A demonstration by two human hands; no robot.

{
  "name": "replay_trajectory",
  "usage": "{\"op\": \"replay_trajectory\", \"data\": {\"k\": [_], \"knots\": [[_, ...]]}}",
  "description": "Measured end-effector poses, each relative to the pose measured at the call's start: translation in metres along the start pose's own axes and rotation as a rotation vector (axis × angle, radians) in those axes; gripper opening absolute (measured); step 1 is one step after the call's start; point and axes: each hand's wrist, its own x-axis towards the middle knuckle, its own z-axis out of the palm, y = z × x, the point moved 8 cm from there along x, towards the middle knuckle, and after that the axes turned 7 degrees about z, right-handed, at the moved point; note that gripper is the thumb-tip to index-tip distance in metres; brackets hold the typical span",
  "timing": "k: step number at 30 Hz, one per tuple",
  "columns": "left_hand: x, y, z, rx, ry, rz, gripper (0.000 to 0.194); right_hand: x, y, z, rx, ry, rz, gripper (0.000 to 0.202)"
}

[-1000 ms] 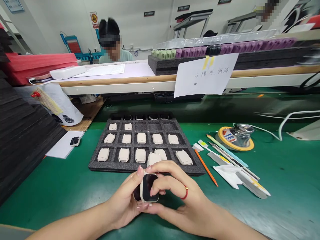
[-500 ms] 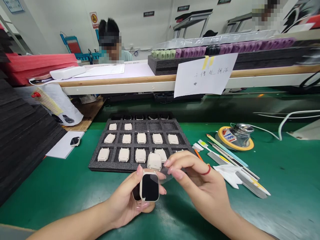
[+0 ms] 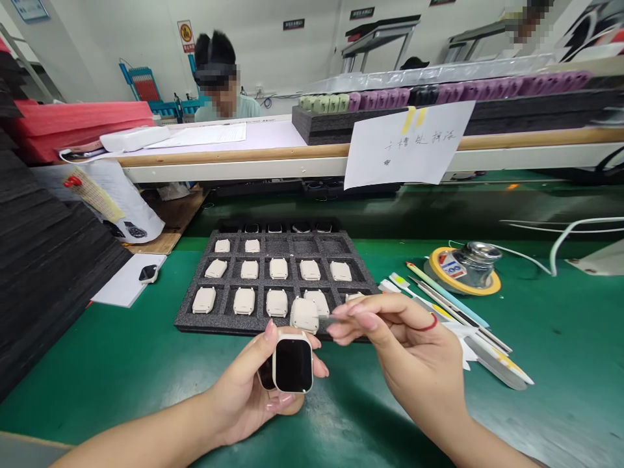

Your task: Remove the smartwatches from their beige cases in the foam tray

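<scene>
My left hand (image 3: 248, 383) is closed around a cream smartwatch case (image 3: 293, 365) with a black screen facing up. A second dark-screened watch case (image 3: 266, 374) shows partly behind it in the same grip. Just beyond the fingers is another cream case (image 3: 305, 314), back side up; whether the hand supports it or it rests on the tray edge, I cannot tell. To the right, my right hand (image 3: 404, 338) pinches a thin clear film (image 3: 322, 316), seen almost edge-on. A black foam tray (image 3: 195, 321) behind the hands holds several cream watch cases in its compartments.
Right of the tray lie several pens, tweezers-like tools and blades (image 3: 458, 312), beside a glass bottle (image 3: 478, 263) in a yellow tape roll. One watch (image 3: 149, 273) sits on white paper at left, near stacked black foam (image 3: 53, 273). A co-worker (image 3: 219, 78) sits beyond the shelf.
My right hand has moved right, away from the watch, and the clear film has come off its screen. The left hand keeps its hold almost unmoved.
</scene>
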Motion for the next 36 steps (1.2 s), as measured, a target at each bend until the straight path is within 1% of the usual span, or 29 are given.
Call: {"op": "replay_trajectory", "data": {"k": [3, 6, 11, 18, 20, 23, 26, 28, 30, 33, 36], "knots": [[0.000, 0.000, 0.000, -0.004, 0.000, 0.009, 0.043, 0.000, -0.001, 0.000, -0.034, 0.009, -0.025, 0.010], [-0.001, 0.000, 0.000, -0.004, 0.005, 0.003, 0.043, -0.002, -0.004, 0.004, -0.098, -0.029, -0.093, 0.005], [-0.002, 0.000, 0.000, -0.005, 0.021, -0.013, 0.043, -0.009, -0.006, 0.013, -0.190, -0.150, -0.175, 0.021], [-0.001, -0.001, 0.000, -0.013, 0.035, -0.019, 0.044, -0.020, -0.017, 0.019, -0.345, -0.291, -0.334, 0.029], [0.000, -0.001, 0.000, -0.013, 0.035, -0.013, 0.043, -0.020, -0.016, 0.019, -0.396, -0.286, -0.358, 0.031], [0.000, 0.000, 0.001, -0.016, 0.034, -0.011, 0.041, -0.016, -0.014, 0.013, -0.421, -0.206, -0.348, 0.034], [0.001, 0.000, 0.002, -0.017, 0.035, -0.015, 0.042, -0.016, -0.018, 0.010, -0.415, -0.154, -0.394, 0.039], [0.001, 0.000, 0.002, -0.010, 0.037, -0.014, 0.043, -0.017, -0.023, 0.012, -0.420, -0.159, -0.442, 0.044], [0.001, 0.000, 0.001, -0.007, 0.039, -0.015, 0.042, -0.019, -0.025, 0.017, -0.441, -0.193, -0.475, 0.046], [0.000, 0.000, 0.001, -0.002, 0.036, -0.011, 0.042, -0.019, -0.028, 0.023, -0.495, -0.241, -0.511, 0.041], [0.000, -0.001, 0.001, 0.019, 0.025, -0.002, 0.043, -0.019, -0.032, 0.021, -0.531, -0.225, -0.563, 0.037]]}}
